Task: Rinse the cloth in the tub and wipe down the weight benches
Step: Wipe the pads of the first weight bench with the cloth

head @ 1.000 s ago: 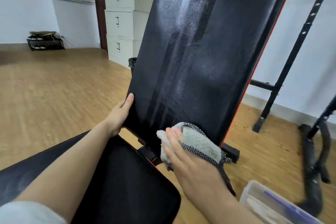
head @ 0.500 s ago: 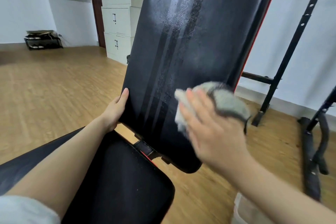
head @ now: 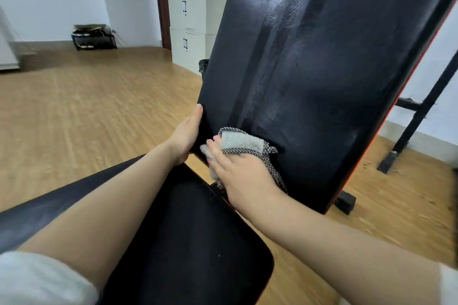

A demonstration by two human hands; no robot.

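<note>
While the right hand (head: 238, 173) presses the cloth (head: 241, 141) onto the lower left of the backrest pad (head: 309, 69), its dangling checkered trim could snag in the gap below the pad. A hard push might shift the pad if the left hand (head: 186, 132), clamped round its left edge, slips on wet vinyl. Fleecy grey terry meets smooth, streaked black upholstery. The fold hides whether the right fingers curl.

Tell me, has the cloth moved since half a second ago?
Yes. The cloth slid down and left across the backrest, to its lower left corner.
</note>
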